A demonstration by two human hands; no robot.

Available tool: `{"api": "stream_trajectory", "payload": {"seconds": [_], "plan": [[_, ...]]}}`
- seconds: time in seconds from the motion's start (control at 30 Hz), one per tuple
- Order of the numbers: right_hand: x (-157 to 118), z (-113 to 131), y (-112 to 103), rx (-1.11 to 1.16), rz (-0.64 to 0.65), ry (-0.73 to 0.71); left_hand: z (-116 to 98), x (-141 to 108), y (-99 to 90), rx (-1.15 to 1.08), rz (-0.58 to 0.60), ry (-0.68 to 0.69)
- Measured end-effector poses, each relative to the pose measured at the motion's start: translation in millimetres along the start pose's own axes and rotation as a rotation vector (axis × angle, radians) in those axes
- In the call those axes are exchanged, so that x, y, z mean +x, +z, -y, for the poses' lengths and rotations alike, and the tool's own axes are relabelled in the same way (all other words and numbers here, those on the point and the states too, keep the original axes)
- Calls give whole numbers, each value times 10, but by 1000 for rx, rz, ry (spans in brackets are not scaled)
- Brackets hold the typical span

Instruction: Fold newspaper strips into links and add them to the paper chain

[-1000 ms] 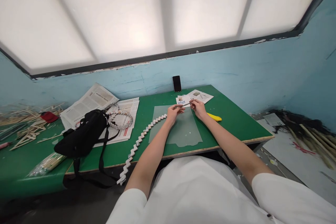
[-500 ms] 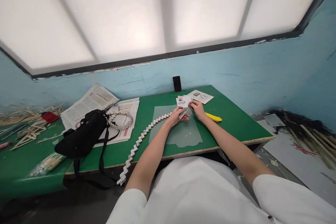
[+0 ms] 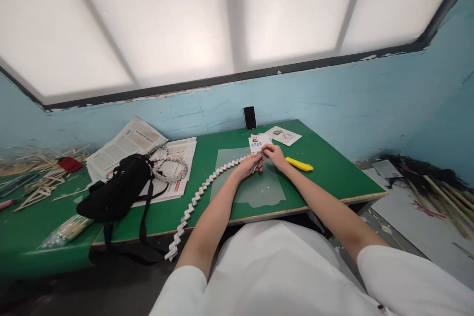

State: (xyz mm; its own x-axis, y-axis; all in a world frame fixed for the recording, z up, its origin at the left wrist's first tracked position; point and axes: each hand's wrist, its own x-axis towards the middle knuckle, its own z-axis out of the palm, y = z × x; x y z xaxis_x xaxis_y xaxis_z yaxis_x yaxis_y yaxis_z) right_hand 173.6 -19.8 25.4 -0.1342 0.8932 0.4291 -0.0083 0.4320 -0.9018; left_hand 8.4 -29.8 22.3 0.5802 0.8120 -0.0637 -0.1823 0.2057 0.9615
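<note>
From here I see the right grip (image 3: 274,154) has drawn in to meet the left grip (image 3: 249,166), and the strip (image 3: 255,168) now angles steeply, so the work seems gathered at the chain's (image 3: 202,190) upper end. Left is closed around the strip; right looks pinched on its tip. The chain, a pale zigzag of folded paper, runs over the mat (image 3: 255,192) and past the counter's (image 3: 333,173) near edge.
</note>
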Motion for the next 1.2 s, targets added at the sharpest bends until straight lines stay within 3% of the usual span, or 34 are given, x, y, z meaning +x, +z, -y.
{"api": "stream_trajectory", "payload": {"seconds": [0.33,0.77,0.87,1.2], "plan": [[15,-46,48,32,31,90,59,63,-17,19,-83,90],[-4,-20,29,-23,10,34,92,79,-21,95,23,146],[-11,-20,24,-12,5,8,83,74,-9,115,2,131],[7,-73,-13,-101,-135,-10,49,47,13,118,-21,66]]}}
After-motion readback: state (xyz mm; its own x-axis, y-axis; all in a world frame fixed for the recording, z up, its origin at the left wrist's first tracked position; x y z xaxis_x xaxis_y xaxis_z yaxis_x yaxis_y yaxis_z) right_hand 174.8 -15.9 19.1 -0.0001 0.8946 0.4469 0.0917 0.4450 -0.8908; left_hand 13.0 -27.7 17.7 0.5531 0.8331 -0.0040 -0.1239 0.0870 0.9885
